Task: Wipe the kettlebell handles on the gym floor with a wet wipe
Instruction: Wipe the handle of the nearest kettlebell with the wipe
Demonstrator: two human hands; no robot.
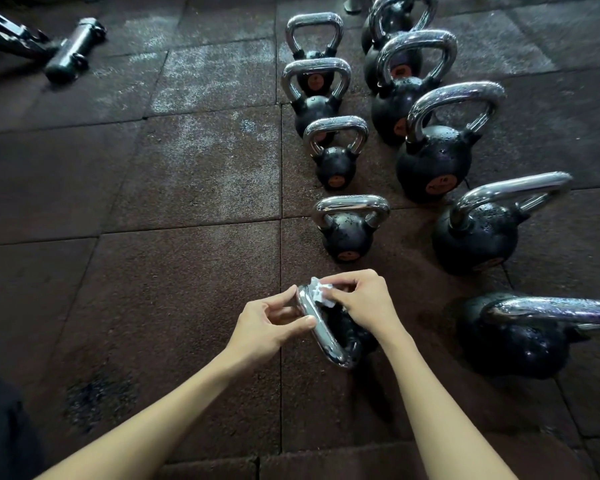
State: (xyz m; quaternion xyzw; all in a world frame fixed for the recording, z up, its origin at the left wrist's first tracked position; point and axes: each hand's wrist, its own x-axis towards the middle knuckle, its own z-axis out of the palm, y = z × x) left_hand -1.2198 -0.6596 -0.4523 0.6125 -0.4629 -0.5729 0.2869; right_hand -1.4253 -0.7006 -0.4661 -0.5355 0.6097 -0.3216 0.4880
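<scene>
The nearest small black kettlebell (350, 329) stands on the dark brown speckled rubber floor tiles (187, 271), at the near end of the left of two rows of other black chrome-handled kettlebells (336, 161). Its smooth, shiny chrome loop handle (321, 336) is turned almost edge-on, running from far-left to near-right and catching bright light along the bar. A small crumpled white wet wipe (321, 293) sits pressed on the handle's far corner. The right hand (364, 301) reaches over the ball and pinches the wipe, its fingers curled down onto it. The left hand (265, 325) pinches the bar just nearer than the wipe, with the thumb tip on the bar's middle, the forefinger touching its far end and the remaining fingers loosely curled
</scene>
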